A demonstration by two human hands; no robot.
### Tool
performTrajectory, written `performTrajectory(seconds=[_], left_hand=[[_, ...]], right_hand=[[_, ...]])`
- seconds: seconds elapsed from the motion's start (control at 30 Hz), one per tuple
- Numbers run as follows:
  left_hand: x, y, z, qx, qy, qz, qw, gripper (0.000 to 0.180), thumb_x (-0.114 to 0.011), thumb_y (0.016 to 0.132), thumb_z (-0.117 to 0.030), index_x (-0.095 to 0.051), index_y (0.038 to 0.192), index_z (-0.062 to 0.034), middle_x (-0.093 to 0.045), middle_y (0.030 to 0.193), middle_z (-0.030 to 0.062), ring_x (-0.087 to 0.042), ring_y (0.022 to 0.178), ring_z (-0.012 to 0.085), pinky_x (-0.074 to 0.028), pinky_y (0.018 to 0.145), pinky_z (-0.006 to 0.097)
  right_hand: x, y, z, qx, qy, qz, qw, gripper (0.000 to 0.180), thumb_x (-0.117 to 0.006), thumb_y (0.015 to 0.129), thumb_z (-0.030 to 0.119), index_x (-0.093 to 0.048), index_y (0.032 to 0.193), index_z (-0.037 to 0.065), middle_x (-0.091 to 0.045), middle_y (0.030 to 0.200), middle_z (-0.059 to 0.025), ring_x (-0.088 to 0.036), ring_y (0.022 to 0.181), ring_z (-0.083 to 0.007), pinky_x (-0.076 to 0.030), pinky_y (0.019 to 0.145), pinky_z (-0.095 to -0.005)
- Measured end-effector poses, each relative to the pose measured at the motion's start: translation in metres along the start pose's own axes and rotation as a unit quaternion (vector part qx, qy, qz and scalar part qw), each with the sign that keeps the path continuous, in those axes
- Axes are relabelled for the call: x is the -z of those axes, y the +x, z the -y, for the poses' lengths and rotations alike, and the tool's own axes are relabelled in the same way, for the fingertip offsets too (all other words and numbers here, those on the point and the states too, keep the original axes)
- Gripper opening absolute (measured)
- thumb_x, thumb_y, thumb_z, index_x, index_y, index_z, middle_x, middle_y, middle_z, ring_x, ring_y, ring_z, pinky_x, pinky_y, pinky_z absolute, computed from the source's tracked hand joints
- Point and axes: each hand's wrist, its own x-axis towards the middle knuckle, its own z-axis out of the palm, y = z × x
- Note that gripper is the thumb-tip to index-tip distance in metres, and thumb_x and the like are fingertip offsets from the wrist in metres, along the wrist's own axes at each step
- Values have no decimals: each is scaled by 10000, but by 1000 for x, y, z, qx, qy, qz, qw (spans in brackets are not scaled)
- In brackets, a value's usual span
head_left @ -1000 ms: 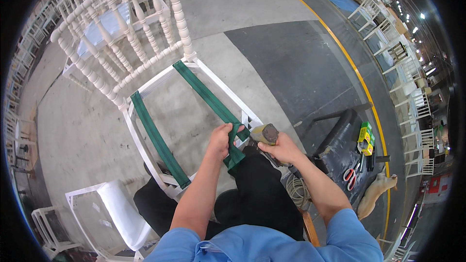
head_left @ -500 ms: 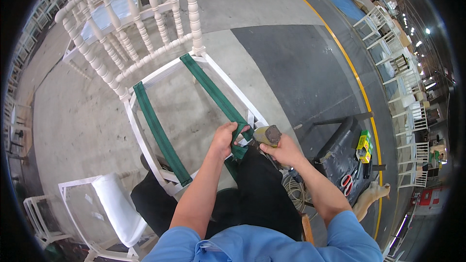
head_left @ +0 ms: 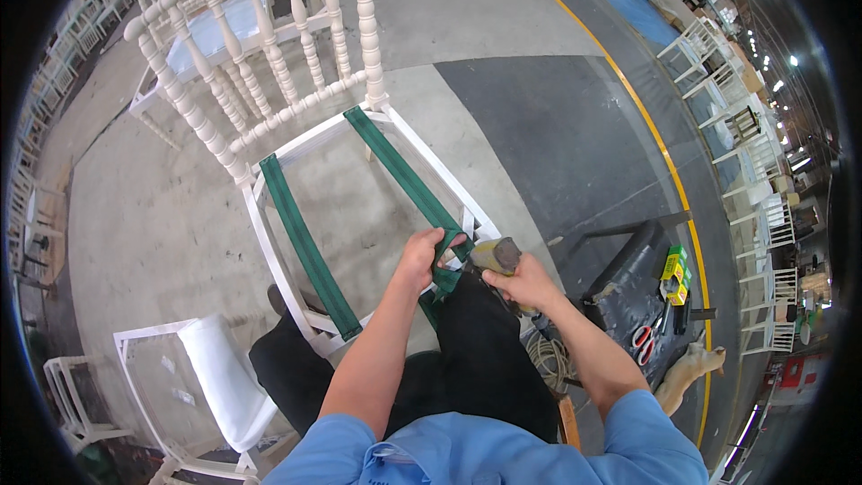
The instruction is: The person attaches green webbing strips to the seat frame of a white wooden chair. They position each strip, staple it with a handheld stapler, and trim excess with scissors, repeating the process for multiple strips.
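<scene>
Green strap [head_left: 402,171] runs from the back rail toward the near right corner of the white chair frame [head_left: 434,166], apart from a second strap [head_left: 307,247]. Fingers of our left hand [head_left: 422,258] are curled round its near end; those of our right hand [head_left: 526,280] wrap the handheld tool [head_left: 496,256] (nose mostly hidden). We judge good work needs taut, flat webbing, a squarely set nose, and left fingers clear.

Left fingers [head_left: 430,239] around green webbing [head_left: 402,172], right fingers [head_left: 495,279] around yellowish tool [head_left: 496,255].
</scene>
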Motion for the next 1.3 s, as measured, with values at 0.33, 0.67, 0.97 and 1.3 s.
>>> performTrajectory(seconds=[0.33, 0.67, 0.97, 1.3], left_hand=[[-13, -36, 55, -167, 348, -173, 906, 270, -604, 1051, -221, -707, 1112, 21, -689, 927, 71, -603, 842, 155, -497, 791, 338], [-10, -56, 64, -145, 347, -111, 920, 222, -582, 1094, -209, -699, 1144, -28, -644, 905, -11, -556, 771, 95, -472, 726, 299], [-12, -62, 61, -124, 471, -138, 862, 376, -625, 1053, -278, -699, 1281, 12, -712, 1052, 67, -623, 964, 160, -497, 878, 331], [-3, -74, 75, -124, 370, -139, 910, 341, -593, 1066, -222, -707, 1313, -16, -699, 935, 21, -587, 828, 100, -494, 781, 296]], right_hand=[[123, -111, -89, -3, 272, -326, 906, 339, -800, 976, 285, -679, 1185, 46, -688, 914, -30, -605, 617, -134, -500, 551, -309], [239, -161, -235, -110, 524, -390, 749, 652, -782, 954, 506, -590, 1348, 24, -681, 1156, -133, -695, 840, -256, -591, 678, -434], [253, -237, -259, -342, -167, -406, 831, 499, -783, 833, 356, -728, 1179, 1, -752, 1187, -244, -717, 1153, -404, -573, 972, -487], [209, -254, -309, -288, 143, -484, 814, 820, -720, 791, 91, -454, 1566, 51, -727, 924, -145, -709, 645, -240, -498, 455, -365]])
